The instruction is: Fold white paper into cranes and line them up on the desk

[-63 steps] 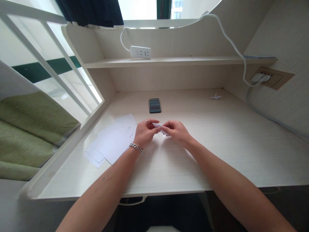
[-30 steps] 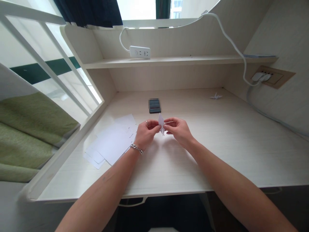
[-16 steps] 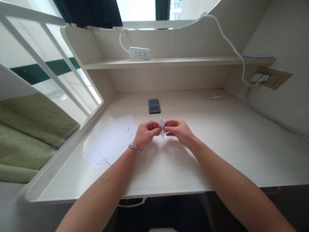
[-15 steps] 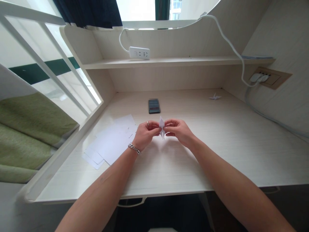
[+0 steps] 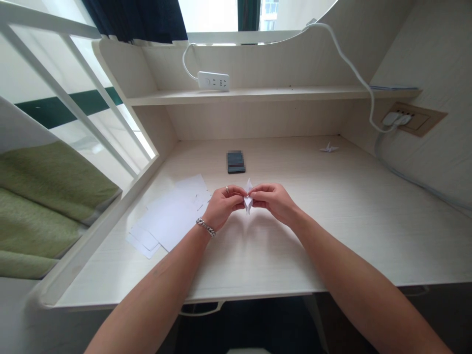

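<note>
A small white piece of folded paper point(image 5: 248, 204), narrow and pointed at the top with two thin tips at the bottom, is held upright just above the desk in the head view. My left hand point(image 5: 224, 204), with a ring and a chain bracelet, pinches its left side. From the other side my right hand point(image 5: 272, 199) grips it between thumb and fingers. The fingertips hide part of the folds. Far off at the back right of the desk sits a folded paper crane point(image 5: 328, 147).
White paper sheets point(image 5: 177, 211) with small scraps lie left of my hands. A dark phone-like object point(image 5: 235, 162) rests beyond them. On the shelf point(image 5: 265, 94) stands a white power strip point(image 5: 213, 81). A white cable point(image 5: 354, 69) runs down to a wall socket point(image 5: 418, 119).
The folded paper has turned slightly between my fingers, and its top point now leans a little right. My fingertips have shifted on it. Everything on the desk stays put.
</note>
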The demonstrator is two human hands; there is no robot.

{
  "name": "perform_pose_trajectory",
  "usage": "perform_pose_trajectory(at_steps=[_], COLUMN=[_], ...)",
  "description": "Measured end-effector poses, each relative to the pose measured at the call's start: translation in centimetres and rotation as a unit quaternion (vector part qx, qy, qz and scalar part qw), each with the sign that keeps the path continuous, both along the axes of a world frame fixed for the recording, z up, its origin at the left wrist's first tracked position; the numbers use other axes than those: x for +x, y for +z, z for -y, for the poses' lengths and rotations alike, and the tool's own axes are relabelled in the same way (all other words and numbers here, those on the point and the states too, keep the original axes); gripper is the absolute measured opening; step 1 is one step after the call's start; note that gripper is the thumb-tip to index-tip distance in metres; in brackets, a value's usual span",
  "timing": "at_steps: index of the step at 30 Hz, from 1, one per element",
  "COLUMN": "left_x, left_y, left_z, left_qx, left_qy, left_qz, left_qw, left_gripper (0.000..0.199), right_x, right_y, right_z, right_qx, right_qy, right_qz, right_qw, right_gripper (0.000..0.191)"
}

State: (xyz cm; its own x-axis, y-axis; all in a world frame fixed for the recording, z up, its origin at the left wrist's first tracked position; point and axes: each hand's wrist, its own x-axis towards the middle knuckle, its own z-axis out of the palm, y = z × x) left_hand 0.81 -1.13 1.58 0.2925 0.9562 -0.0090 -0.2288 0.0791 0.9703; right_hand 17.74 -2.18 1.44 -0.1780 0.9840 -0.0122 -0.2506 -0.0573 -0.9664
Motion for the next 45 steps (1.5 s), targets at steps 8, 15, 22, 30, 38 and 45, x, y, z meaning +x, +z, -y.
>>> perform_pose_trajectory(at_steps=[8,15,22,30,38,45], left_x=[0.1,0.0,0.1,0.4,0.8,0.7], left_y=[-0.3,-0.5,-0.8,-1.3,-1.1,-0.8], left_z=[-0.2,-0.3,-0.5,-0.6,-0.3,-0.2], left_qx=[0.016,0.039,0.073,0.130,0.159,0.139], left_qy=[0.037,0.047,0.047,0.072,0.077,0.093], left_qz=[-0.043,-0.047,-0.046,-0.051,-0.064,-0.046], left_qw=[0.998,0.997,0.995,0.988,0.982,0.985], left_gripper=[0.029,0.032,0.032,0.027,0.025,0.028], right_x=[-0.4,-0.4,-0.4,-0.6,-1.1,-1.1], right_y=[0.1,0.3,0.3,0.1,-0.4,-0.5], right_z=[0.1,0.1,0.1,0.1,-0.2,-0.3], right_qx=[-0.001,-0.010,-0.013,-0.006,0.041,0.027], right_qy=[-0.053,-0.061,-0.067,-0.068,-0.097,-0.079], right_qz=[0.044,0.039,0.026,0.015,-0.009,-0.013], right_qw=[0.998,0.997,0.997,0.998,0.994,0.996], right_gripper=[0.021,0.026,0.039,0.037,0.038,0.039])
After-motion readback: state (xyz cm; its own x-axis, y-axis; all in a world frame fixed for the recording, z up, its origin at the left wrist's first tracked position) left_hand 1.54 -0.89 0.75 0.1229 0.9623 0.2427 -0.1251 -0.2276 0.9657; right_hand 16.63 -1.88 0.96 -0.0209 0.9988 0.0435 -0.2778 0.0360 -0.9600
